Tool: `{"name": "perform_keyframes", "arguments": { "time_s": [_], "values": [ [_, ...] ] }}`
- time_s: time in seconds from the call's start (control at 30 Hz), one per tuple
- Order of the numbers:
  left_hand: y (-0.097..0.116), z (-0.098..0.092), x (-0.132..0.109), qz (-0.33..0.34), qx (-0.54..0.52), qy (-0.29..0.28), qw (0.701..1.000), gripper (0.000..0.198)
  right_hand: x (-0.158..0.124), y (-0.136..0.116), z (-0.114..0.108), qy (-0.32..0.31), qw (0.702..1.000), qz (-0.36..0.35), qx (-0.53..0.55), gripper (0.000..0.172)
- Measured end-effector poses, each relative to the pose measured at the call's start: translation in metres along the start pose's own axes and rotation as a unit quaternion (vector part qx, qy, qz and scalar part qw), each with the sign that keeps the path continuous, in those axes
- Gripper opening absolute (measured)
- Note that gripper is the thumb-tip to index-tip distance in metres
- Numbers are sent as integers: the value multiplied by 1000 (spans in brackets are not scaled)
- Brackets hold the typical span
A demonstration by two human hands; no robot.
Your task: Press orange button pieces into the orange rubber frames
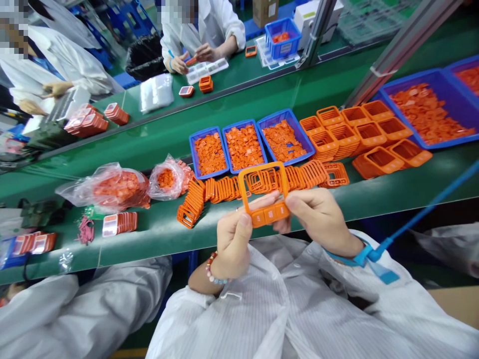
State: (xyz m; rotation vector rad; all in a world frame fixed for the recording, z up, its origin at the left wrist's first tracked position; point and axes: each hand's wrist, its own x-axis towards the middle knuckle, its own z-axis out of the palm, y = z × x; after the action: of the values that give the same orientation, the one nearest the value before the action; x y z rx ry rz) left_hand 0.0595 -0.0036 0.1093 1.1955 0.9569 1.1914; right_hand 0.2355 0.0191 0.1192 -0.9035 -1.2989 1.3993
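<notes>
**Orange plastic frame [270,214] pinched in both hands over a smooth green worktop [154,230]**

Right here, the person's left hand [232,239] grips the frame's lower left corner, thumb in front, fingers showing through the window; the right hand [321,215] has its grip closed on the opposite side. The frame is glossy and rectangular with rounded corners, and three little keys with pale marks fill its thick lower bar.

Beyond it, a row of thin orange plastic frames [221,189] leans over like dominoes. Behind those, three blue plastic trays [301,157] hold heaps of small flat orange pieces [244,146]. Stacked orange frames [342,140] crowd the right; crinkly clear bags [119,185] slump at left.

The worktop's straight near edge slants past the hands, with bare green room to the left of the leaning row. A blue cord [430,206] slopes rightward from the right wrist.
</notes>
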Motion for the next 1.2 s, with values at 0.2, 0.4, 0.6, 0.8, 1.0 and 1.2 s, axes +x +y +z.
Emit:
{"name": "perform_keyframes", "arguments": {
  "time_s": [0.2, 0.4, 0.6, 0.8, 1.0, 1.2],
  "values": [
    [-38, -3, 22, -95, -65, 17, 993, 49, 11, 20, -15, 82, 840, -338, -416, 13],
    [-72, -13, 24, -173, -19, -25, 984, 62, 11, 56, -32, -72, 820, -340, -455, 15],
    [-91, -46, 17, -211, 23, 116, 970, 65, -11, 102, -44, -238, 805, -198, -506, 21],
    [-91, -62, 13, -154, 71, 169, 971, 54, -6, 126, -36, -344, 732, -92, -581, 24],
    [-90, -77, 11, -83, 123, 197, 969, 41, 1, 133, -22, -384, 663, -93, -636, 30],
    [-85, -164, -9, 40, 359, 386, 849, 33, 3, 130, -19, -408, 644, -82, -642, 26]
  ]
}}
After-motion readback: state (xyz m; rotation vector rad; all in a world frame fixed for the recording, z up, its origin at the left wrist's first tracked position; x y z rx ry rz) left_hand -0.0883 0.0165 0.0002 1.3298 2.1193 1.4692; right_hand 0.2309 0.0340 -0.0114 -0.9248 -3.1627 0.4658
